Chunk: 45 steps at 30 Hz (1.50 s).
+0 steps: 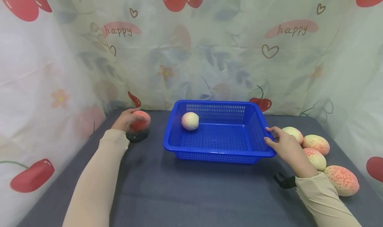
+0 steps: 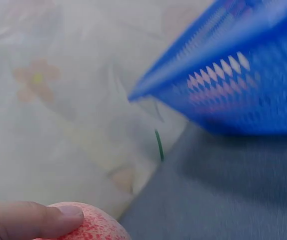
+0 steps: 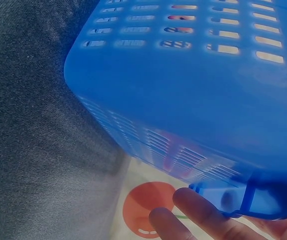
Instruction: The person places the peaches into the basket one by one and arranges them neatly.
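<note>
My left hand [image 1: 123,121] holds a reddish-pink peach [image 1: 143,121] above the table, left of the blue plastic basket [image 1: 215,153]. In the left wrist view, the thumb lies across the speckled peach [image 2: 101,226], most of which is out of the frame. With its thumb and fingers, my right hand [image 1: 285,148] grips the basket's right rim. The right wrist view shows fingertips [image 3: 188,199] under that rim, beside the slotted wall. Inside the basket, a pale peach [image 1: 190,121] sits at the left end.
Several pale and pink peaches lie to the right, beside my right forearm: one near the hand [image 1: 293,134], others [image 1: 316,144] and a large one [image 1: 341,180] nearer the front. A patterned curtain [image 1: 224,54] encloses the dark grey table [image 1: 191,193] at the back and sides.
</note>
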Available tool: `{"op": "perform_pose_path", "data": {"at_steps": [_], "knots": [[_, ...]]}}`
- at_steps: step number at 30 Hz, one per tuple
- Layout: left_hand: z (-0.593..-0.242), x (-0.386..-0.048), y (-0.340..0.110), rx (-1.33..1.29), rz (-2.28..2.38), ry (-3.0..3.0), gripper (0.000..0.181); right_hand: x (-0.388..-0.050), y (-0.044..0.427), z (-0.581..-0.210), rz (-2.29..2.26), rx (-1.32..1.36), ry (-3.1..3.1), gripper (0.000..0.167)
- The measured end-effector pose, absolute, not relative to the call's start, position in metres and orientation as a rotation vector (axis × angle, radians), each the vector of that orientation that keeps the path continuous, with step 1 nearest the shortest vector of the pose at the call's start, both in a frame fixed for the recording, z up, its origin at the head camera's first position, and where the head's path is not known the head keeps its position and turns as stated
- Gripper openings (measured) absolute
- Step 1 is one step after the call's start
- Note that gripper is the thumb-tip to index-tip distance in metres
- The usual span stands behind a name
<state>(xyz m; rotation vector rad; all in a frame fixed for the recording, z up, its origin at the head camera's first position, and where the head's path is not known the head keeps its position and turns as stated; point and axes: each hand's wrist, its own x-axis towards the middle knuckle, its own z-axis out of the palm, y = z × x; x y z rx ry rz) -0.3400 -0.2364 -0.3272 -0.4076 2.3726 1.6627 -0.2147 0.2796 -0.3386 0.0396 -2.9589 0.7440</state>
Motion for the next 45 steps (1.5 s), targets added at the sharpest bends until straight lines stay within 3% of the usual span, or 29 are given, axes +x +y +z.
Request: {"op": "perform_pose_path", "data": {"at_steps": [22,45], "knots": [[-0.256,-0.327,-0.171,-0.039,1.799,2.339,0.071,-0.214,0.280,-0.341,0.762,0.028,-2.967,0.053],[-0.252,-0.338,-0.090,0.140,1.917,2.178,0.068,-0.213,0.279,-0.341,0.758,0.037,-2.946,0.051]]}}
